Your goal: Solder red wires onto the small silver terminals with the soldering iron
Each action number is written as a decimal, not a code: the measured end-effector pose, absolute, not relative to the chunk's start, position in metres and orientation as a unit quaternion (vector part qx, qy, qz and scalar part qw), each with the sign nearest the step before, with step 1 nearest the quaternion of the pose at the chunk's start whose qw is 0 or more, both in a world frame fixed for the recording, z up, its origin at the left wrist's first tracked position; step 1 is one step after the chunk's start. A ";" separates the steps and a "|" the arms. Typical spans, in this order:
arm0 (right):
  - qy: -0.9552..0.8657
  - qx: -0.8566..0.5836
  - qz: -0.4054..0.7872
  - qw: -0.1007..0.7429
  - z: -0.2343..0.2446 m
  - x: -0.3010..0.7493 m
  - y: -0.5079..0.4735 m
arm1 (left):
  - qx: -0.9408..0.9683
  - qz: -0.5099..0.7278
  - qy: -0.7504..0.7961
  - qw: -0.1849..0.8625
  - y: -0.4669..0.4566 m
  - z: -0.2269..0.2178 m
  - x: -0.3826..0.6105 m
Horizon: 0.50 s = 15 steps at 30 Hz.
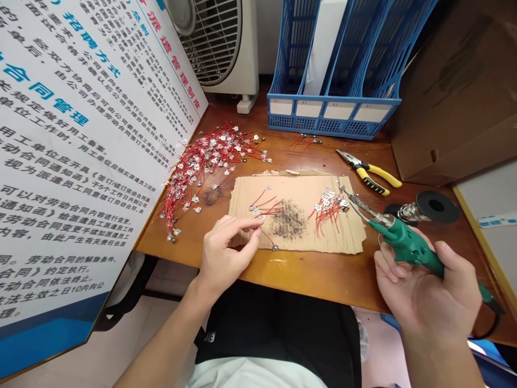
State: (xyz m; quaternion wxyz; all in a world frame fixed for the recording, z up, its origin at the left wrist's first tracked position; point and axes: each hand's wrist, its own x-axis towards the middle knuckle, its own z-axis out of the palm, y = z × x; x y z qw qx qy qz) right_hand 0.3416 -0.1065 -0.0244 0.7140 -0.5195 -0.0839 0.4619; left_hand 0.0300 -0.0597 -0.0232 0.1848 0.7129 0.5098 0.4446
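two bare hands are at a brown wooden table (pixel 307 277), over a sheet of cardboard (pixel 299 186) set near its front edge. the left hand (pixel 228 248), at the sheet's near left corner, has thumb and forefinger brought together, pinching a red-wired piece (pixel 276 248); the wire slants from the fingertips to a dark end at the sheet's near edge. the right hand (pixel 428 285), palm turned up beyond the sheet's right edge, has its fingers curled and thumb bent around a green soldering gun (pixel 416 248). the gun's metal tip points toward the sheet's far right corner, just beside a cluster of wired pieces (pixel 329 205) lying by the right edge. a smaller group (pixel 264 207) lies toward the left edge, and a dark speckled patch (pixel 288 220) marks the middle.

about the sheet: a large heap of red-wired parts (pixel 214 151) spreads along the table's left side, near a printed board (pixel 92 134). yellow-and-black pliers (pixel 361 165) lie just off the sheet's far right corner; a black spool (pixel 438 206) of silvery wire sits near the table's right edge. along the far edge stand a white-cased fan (pixel 248 54), a blue file rack (pixel 331 98) with a few wired pieces before it, and, at the far right corner, a brown box (pixel 452 91).
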 end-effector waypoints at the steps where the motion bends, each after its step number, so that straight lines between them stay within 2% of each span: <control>1: -0.084 -0.521 0.461 0.713 -0.024 0.341 -0.106 | 0.697 0.455 0.520 0.192 -0.059 -0.024 0.032; 6: -0.075 -0.527 0.460 0.711 -0.025 0.342 -0.106 | 0.655 0.453 0.568 0.208 -0.059 -0.027 0.037; 15: -0.078 -0.531 0.451 0.713 -0.027 0.344 -0.106 | 0.766 0.312 0.541 0.153 -0.073 -0.017 0.021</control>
